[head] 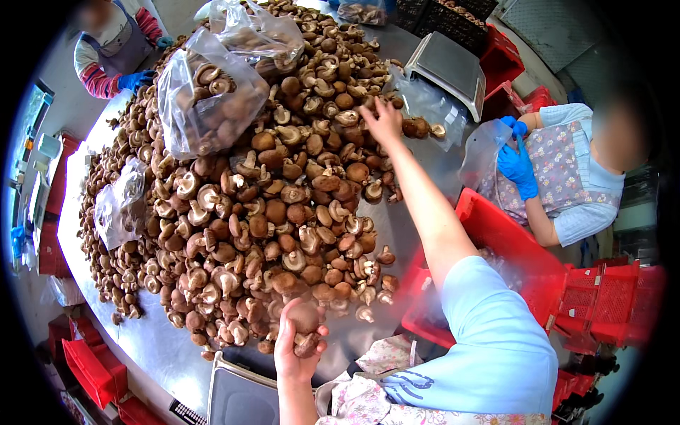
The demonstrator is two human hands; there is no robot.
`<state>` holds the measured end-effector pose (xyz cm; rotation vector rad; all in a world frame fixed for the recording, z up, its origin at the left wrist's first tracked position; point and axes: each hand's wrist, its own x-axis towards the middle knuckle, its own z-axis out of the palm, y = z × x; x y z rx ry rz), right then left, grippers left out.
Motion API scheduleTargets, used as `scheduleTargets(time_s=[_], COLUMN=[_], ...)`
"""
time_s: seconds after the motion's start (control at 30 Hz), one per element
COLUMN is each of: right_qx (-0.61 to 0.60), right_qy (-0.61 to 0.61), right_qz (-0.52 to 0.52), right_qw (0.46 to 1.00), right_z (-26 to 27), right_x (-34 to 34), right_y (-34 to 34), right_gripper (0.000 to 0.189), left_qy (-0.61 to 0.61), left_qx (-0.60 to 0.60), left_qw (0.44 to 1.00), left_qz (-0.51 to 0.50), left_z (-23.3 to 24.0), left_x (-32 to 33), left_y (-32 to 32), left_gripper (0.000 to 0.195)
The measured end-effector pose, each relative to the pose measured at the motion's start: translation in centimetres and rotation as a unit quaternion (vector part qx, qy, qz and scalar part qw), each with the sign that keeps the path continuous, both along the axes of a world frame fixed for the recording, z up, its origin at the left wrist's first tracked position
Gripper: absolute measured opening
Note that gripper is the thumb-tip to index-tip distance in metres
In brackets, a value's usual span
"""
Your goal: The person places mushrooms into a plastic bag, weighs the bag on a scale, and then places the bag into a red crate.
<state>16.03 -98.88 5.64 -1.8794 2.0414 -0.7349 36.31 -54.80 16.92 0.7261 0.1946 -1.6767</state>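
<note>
A big heap of shiitake mushrooms [297, 196] covers much of the metal table [154, 340]. My left hand [298, 340], low in the view at the near edge of the heap, holds brown-capped mushrooms [304, 319] in its curled fingers. My right arm stretches away, and my right hand [383, 123] lies on the far right part of the heap with its fingers spread; whether they grip a mushroom is unclear. Clear plastic bags filled with mushrooms [212, 111] rest on the heap, and a crumpled plastic bag [123, 204] lies at its left.
A scale [446, 66] stands beyond my right hand; another scale [241, 393] is near me. A co-worker with blue gloves [518, 164] holds a plastic bag [483, 151] at the right. Another co-worker [119, 48] stands at the upper left. Red crates [515, 255] stand at my right.
</note>
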Motion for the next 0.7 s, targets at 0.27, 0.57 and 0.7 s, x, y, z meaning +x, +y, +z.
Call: scheduleTargets(time_s=[0.27,0.57,0.7], right_qx=[-0.068,-0.010,0.018], right_qy=[-0.086,0.013,0.040], right_qz=[0.257,0.346,0.322], right_qw=[0.960,0.938,0.946], right_z=[-0.1,0.1,-1.3], right_x=[3.9,-3.9,-6.2], right_y=[10.3,20.6,23.1], right_gripper=[0.040,0.044,0.036], left_qy=[-0.004,-0.013,-0.018], left_qx=[0.003,0.023,0.053], left_qw=[0.999,0.999,0.998], left_qz=[-0.046,-0.030,-0.011], left_z=[0.2,0.7,0.0], left_x=[-1.4,-1.5,-1.0], left_y=[-2.3,-1.5,0.1], left_gripper=[0.048,0.046,0.045])
